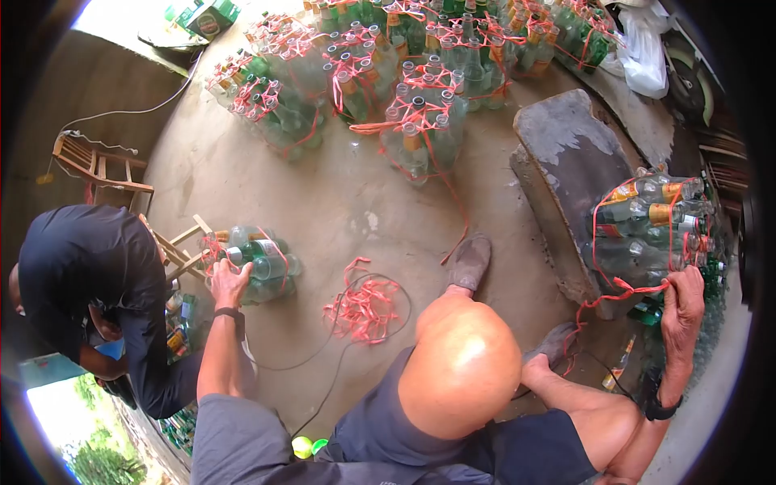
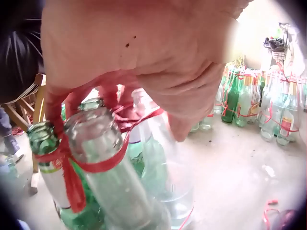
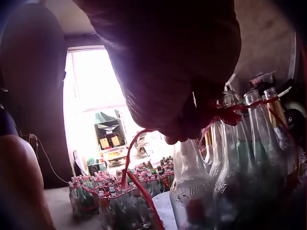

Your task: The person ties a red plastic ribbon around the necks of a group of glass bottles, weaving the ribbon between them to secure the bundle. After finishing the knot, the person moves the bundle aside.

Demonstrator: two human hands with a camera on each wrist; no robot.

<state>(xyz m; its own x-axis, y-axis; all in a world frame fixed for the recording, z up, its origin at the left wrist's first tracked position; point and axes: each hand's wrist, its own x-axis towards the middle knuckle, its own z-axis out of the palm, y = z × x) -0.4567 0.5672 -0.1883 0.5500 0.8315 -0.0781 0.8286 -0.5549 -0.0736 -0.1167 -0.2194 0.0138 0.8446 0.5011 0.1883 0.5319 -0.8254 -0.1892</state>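
Presently, the left hand (image 1: 230, 283) grips the neck end of the small bottle bundle (image 1: 267, 268) at left centre of the frame. Its fingers curl down over the necks, close to the red ties (image 2: 103, 163). The right hand (image 1: 685, 299), at the right edge, pinches the red cord (image 1: 634, 288) beside the large bottle bundle (image 1: 638, 230); in the right wrist view, deep shadow hides the exact finger placement.

Possible faults, by judgement:
- Cord slack: a loose pinch would let the outer bottles lean outward and slip from the loop.
- Uneven pull: hard sideways tension at the necks could tilt the large bundle and knock glass against glass.
- Off-centre grip: the small bundle could tip if its load hangs from only a few necks.
- Snagging: the cord trails from the right hand down toward the shoe (image 1: 552, 343), lower right, and could catch underfoot.

Containers: both bundles consist of clear and green glass bottles, some with orange-yellow labels. No liquid is discernible in the nearer clear bottles; the contents of the green ones cannot be determined. Further tied bundles (image 1: 420, 133) occupy the top centre. White plastic bags (image 1: 644, 52) lie at upper right, contents not visible. A heap of red strips (image 1: 362, 311) lies on the floor (image 1: 202, 178), below centre.
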